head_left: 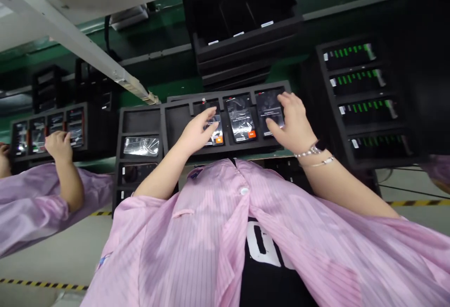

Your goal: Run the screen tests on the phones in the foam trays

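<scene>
My left hand lies with its fingers on a film-wrapped phone with an orange sticker, in a black foam tray. My right hand, wearing a wristwatch and a thin bracelet, has spread fingertips on another wrapped phone. Between the hands sits a third wrapped phone, untouched. Neither hand visibly grips anything. At the tray's near left, a film-wrapped item lies in a compartment, with a dark one below it.
A co-worker's hand and pink sleeve reach over a second tray of phones at left. Stacked black trays stand ahead. A black rack holds green-striped rows at right. Yellow-black floor tape runs behind.
</scene>
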Available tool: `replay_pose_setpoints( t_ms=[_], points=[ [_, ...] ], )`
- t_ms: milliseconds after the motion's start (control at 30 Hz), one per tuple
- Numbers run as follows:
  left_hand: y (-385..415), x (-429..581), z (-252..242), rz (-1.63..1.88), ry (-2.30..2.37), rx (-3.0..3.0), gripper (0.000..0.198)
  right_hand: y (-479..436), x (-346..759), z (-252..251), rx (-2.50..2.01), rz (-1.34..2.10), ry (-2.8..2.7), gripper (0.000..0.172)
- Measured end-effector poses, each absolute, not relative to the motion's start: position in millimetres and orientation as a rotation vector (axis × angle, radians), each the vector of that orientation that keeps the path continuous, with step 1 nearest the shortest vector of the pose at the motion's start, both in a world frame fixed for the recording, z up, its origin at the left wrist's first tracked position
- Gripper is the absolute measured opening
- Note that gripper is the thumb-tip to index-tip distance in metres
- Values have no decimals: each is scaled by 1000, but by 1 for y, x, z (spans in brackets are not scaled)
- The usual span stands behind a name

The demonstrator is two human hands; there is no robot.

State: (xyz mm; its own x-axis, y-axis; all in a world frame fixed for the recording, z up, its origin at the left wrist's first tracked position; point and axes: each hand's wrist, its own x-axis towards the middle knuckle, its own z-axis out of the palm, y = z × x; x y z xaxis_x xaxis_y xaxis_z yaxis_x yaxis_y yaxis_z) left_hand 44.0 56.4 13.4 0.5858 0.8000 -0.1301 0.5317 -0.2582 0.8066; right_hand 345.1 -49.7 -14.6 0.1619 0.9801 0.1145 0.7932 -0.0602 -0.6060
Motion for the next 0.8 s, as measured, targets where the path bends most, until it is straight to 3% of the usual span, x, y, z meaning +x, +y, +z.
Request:
replay_pose_setpoints(
  t_ms=[133, 267, 567, 800],
  points=[
    [11, 0, -10, 424, 1176, 2399, 55, -84, 308, -40, -1681, 285, -1911, 62],
    [-14, -8, -43, 330, 1366, 2472, 61, -100, 282, -73, -1740, 192, -1976, 60],
    [-9, -5, -49, 197, 1322, 2581, 90, -98, 275, -79, -1815, 75, -2079, 69],
    [-14, -8, -57, 274, 1268, 2543, 76, -101, 268, -87, -1897, 22, -1971, 77]
  ],
)
